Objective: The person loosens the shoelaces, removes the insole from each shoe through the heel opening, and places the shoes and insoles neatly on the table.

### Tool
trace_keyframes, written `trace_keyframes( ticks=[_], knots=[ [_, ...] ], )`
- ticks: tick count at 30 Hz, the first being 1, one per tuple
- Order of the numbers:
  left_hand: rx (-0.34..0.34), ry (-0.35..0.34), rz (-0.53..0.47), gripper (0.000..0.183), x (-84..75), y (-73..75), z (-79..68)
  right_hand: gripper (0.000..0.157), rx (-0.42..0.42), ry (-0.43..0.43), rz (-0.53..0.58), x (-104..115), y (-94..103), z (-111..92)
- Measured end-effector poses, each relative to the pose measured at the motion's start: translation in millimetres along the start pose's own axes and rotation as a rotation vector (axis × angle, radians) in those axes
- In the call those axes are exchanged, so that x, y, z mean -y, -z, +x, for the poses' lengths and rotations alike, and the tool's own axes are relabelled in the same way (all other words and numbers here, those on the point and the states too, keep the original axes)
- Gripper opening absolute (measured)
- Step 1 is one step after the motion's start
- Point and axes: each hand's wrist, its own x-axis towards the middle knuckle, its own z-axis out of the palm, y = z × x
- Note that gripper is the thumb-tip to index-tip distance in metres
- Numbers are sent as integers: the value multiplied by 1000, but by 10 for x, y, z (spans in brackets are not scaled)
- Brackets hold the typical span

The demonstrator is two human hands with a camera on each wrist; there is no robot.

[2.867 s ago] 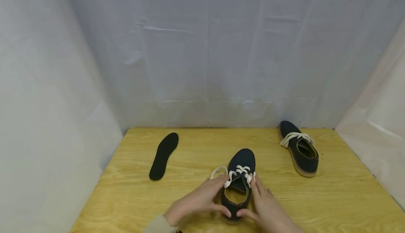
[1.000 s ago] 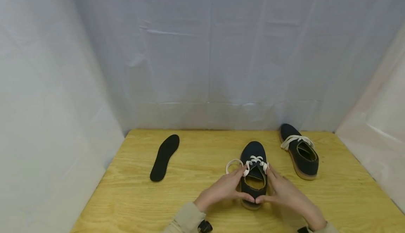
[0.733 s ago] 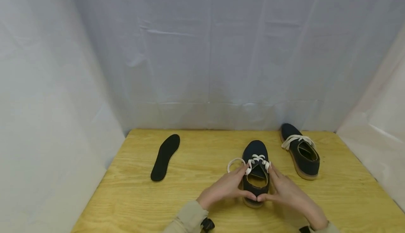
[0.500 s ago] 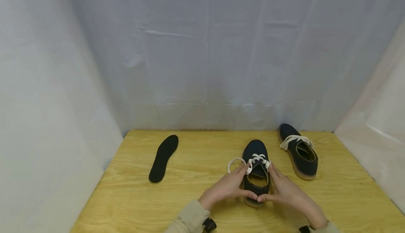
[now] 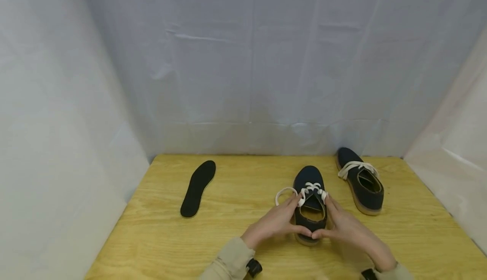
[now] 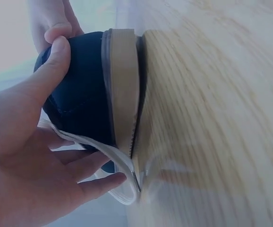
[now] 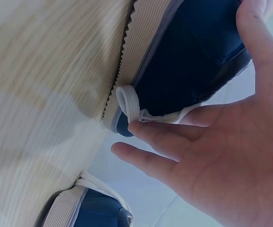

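Note:
A dark navy lace-up shoe [image 5: 309,176] with white laces and a tan sole points away from me on the table, between both hands. My left hand [image 5: 275,223] holds its left side, thumb on the heel and fingers near the laces; in the left wrist view a white lace loop [image 6: 127,187] lies by those fingers. My right hand [image 5: 348,227] holds the right side, thumb also on the heel, the two thumb tips meeting. In the right wrist view the fingers [image 7: 160,137] reach along the side by a lace. Inside the shoe a tan lining [image 5: 312,214] shows.
A black insole [image 5: 198,189] lies flat on the wooden table [image 5: 160,237] at left. A second dark shoe [image 5: 367,193], its pale laces fastened, stands at the back right. Whitish sheeting [image 5: 243,81] hangs behind the table and at both sides.
Both hands have moved the shoe away from me and to the right, keeping their hold at the heel and sides. The insole and the second shoe have stayed put.

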Motion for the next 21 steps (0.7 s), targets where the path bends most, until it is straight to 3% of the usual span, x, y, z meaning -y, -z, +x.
trace_keyframes(
  ticks=[21],
  knots=[
    [-43, 38, -4, 106, -53, -86, 250, 122, -13, 40, 73, -269, 111, 109]
  ],
)
